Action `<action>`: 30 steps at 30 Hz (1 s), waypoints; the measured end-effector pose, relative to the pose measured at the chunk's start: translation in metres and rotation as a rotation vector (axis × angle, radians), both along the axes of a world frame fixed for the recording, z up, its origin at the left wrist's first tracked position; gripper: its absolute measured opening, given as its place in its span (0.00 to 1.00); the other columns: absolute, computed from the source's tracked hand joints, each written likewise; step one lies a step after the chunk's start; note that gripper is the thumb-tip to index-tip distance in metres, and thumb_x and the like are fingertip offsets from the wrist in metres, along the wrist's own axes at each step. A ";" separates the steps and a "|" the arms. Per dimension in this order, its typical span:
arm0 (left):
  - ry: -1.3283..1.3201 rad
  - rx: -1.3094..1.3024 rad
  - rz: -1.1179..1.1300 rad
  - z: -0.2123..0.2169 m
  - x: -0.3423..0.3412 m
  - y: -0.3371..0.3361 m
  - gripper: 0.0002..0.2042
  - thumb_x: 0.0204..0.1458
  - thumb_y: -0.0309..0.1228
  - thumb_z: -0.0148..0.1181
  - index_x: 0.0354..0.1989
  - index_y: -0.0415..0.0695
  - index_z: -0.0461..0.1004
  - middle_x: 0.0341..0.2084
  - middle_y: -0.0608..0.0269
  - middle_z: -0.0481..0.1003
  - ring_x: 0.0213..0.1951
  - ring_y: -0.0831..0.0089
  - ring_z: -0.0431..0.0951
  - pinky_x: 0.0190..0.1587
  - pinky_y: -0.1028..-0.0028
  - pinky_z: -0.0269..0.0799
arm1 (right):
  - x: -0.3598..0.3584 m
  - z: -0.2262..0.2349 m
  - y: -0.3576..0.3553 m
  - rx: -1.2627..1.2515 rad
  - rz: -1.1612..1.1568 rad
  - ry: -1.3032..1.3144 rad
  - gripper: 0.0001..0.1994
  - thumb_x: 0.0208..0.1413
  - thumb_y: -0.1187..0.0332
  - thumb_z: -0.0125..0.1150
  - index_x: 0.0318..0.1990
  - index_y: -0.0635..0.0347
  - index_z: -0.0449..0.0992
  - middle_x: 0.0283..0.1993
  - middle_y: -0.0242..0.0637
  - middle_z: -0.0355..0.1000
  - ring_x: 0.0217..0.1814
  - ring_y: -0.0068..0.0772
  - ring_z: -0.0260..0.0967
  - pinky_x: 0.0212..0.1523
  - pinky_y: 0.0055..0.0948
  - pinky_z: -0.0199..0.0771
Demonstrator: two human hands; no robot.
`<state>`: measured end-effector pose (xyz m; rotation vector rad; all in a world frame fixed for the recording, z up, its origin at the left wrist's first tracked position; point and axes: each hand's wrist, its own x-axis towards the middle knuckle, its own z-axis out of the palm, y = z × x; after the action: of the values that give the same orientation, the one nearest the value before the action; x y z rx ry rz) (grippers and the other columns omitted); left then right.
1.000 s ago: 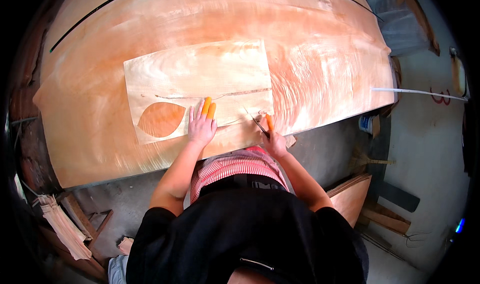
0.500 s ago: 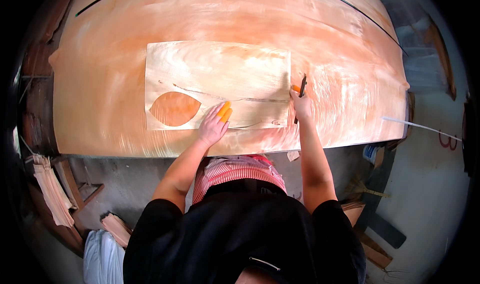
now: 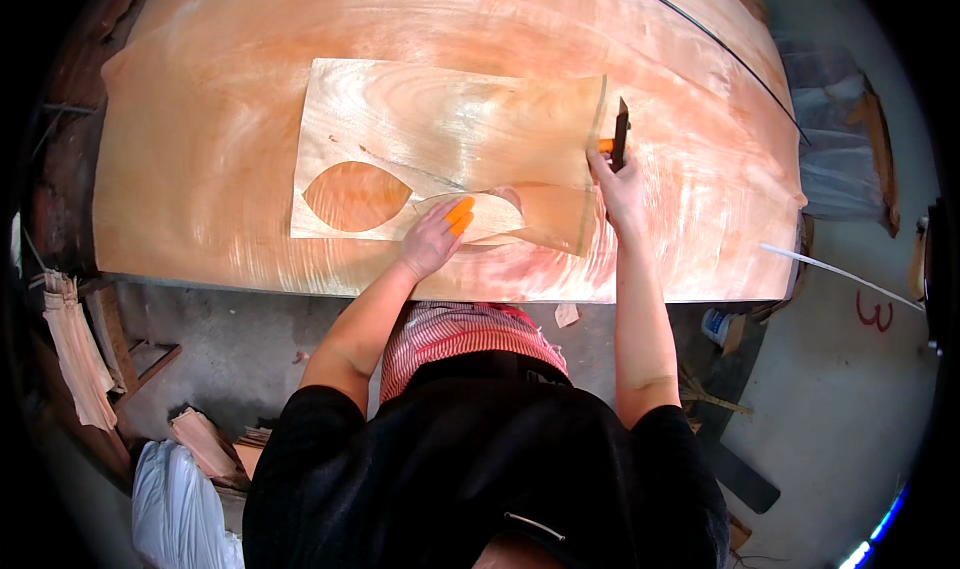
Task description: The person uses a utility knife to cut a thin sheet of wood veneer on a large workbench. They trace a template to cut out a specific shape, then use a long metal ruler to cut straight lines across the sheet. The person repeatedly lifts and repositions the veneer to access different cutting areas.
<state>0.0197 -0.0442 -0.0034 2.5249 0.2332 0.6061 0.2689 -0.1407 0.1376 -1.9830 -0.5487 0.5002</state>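
your left hand point(image 3: 433, 241) is flat on the leaf cutout point(image 3: 495, 211), near side, gripping nothing | right hand point(image 3: 622, 191)'s got the black knife point(image 3: 621, 134), by the raised right edge of the pale veneer sheet point(image 3: 450, 99) | leaf hole point(image 3: 357, 197) at left's done, second looks cut, not fully clear yet
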 end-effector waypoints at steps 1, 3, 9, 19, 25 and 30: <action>0.004 -0.014 -0.004 0.001 -0.001 0.001 0.19 0.39 0.26 0.53 0.43 0.41 0.66 0.48 0.58 0.64 0.52 0.64 0.61 0.54 0.66 0.57 | -0.008 0.006 0.007 0.008 0.022 -0.039 0.09 0.44 0.67 0.59 0.28 0.63 0.69 0.19 0.24 0.62 0.20 0.11 0.54 0.20 0.14 0.55; 0.022 -0.015 -0.008 0.002 -0.002 0.001 0.19 0.39 0.26 0.53 0.44 0.41 0.66 0.48 0.58 0.64 0.53 0.64 0.60 0.54 0.66 0.56 | -0.032 0.033 0.019 -0.039 0.057 -0.146 0.09 0.44 0.68 0.59 0.29 0.64 0.69 0.19 0.24 0.62 0.19 0.12 0.54 0.20 0.14 0.55; 0.015 -0.045 -0.023 -0.006 -0.005 0.002 0.18 0.40 0.27 0.51 0.44 0.41 0.67 0.49 0.57 0.63 0.53 0.64 0.59 0.56 0.67 0.52 | -0.083 0.073 0.020 -0.034 0.202 -0.364 0.10 0.42 0.70 0.60 0.32 0.65 0.70 0.20 0.29 0.65 0.19 0.16 0.56 0.20 0.17 0.58; 0.434 -0.271 -0.141 0.020 -0.003 0.017 0.16 0.48 0.36 0.47 0.41 0.39 0.68 0.40 0.48 0.68 0.43 0.54 0.68 0.47 0.64 0.62 | -0.154 0.115 -0.001 0.141 0.093 -0.208 0.07 0.43 0.71 0.60 0.30 0.63 0.71 0.20 0.25 0.62 0.19 0.13 0.54 0.20 0.16 0.54; 0.541 -0.915 0.165 0.045 -0.021 0.015 0.15 0.46 0.33 0.52 0.40 0.38 0.69 0.37 0.54 0.71 0.38 0.65 0.73 0.40 0.70 0.68 | -0.196 0.117 -0.037 0.141 0.040 -0.385 0.07 0.42 0.73 0.60 0.29 0.63 0.70 0.19 0.25 0.65 0.19 0.12 0.57 0.20 0.13 0.57; 0.146 -1.190 -0.109 0.061 -0.081 0.014 0.21 0.43 0.33 0.56 0.46 0.38 0.65 0.35 0.59 0.72 0.37 0.72 0.73 0.42 0.74 0.67 | -0.223 0.113 -0.092 0.189 0.000 -0.373 0.07 0.41 0.73 0.61 0.27 0.63 0.69 0.16 0.24 0.62 0.16 0.10 0.53 0.17 0.14 0.52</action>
<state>-0.0608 -0.0307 0.0578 1.4050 0.3655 0.1294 0.0456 -0.2330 0.2504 -1.9002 -0.7960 0.0700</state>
